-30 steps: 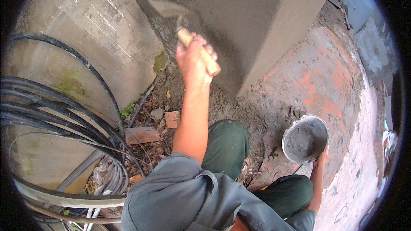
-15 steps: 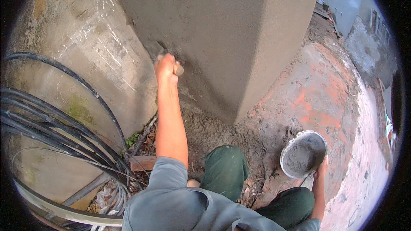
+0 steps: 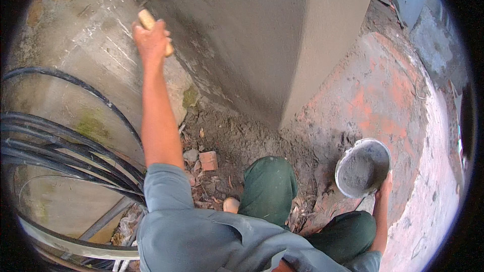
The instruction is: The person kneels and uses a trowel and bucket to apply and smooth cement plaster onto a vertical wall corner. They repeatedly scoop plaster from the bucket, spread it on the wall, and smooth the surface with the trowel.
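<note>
My left hand (image 3: 151,42), at the end of an outstretched arm, is closed round the pale wooden handle (image 3: 146,19) of what looks like a plastering trowel. Its blade is hard to make out against the grey surface. The hand is at the lower left edge of the smooth grey plastered wall (image 3: 242,35), where it meets an older, scratched wall (image 3: 91,45). Down at the right, my right hand (image 3: 385,185) grips the rim of a round bucket (image 3: 342,184). Wet grey mortar (image 3: 359,172) lies inside the bucket, which is tilted. The right fingertips are partly hidden.
Thick black cables (image 3: 65,146) loop along the left side. A broken brick (image 3: 208,161) and rubble lie on the muddy ground (image 3: 227,126) before my knees. Right of the wall's corner spreads a mortar-smeared reddish surface (image 3: 373,105).
My left hand has moved up and to the left along the plastered wall's edge with the trowel. The bucket and my right hand appear slightly higher and farther right as the view shifts.
</note>
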A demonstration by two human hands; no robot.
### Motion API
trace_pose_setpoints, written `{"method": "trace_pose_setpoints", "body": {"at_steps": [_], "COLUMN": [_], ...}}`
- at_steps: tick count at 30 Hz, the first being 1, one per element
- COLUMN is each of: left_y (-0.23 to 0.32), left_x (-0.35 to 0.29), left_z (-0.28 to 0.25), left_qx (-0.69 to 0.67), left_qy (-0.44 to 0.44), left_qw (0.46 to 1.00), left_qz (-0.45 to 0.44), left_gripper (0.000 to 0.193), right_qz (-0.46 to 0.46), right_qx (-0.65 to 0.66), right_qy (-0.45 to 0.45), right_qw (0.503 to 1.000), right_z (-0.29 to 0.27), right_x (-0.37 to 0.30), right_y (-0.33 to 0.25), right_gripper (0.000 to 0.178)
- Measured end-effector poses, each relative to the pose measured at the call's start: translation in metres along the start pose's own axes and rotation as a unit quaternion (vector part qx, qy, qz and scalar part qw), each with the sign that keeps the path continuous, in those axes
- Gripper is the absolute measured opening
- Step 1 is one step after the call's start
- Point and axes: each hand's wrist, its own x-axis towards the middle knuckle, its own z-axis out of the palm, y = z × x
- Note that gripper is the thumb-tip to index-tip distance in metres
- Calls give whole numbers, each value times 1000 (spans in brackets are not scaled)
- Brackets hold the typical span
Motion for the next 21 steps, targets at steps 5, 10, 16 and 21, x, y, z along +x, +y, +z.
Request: {"method": "trace_pose_setpoints", "body": {"at_steps": [5, 10, 16, 21], "left_y": [-82, -182, -249, -294], "left_x": [38, -13, -78, -139], "left_z": [-31, -4, 15, 6], "left_qx": [309, 358, 331, 336], "left_qy": [-7, -5, -32, -76], "left_qw": [938, 928, 942, 931], "left_qz": [156, 106, -40, -118], "left_gripper": [56, 51, 52, 50], "right_qz": [-5, -16, 9, 9], "right_qx": [11, -4, -13, -24], "right_qy": [-36, -32, -43, -30], "right_qw": [999, 999, 999, 999], "right_z": [1, 4, 7, 2], "right_x": [2, -2, -8, -5], "right_y": [-1, -4, -13, -10], "right_gripper": [51, 49, 50, 50]}}
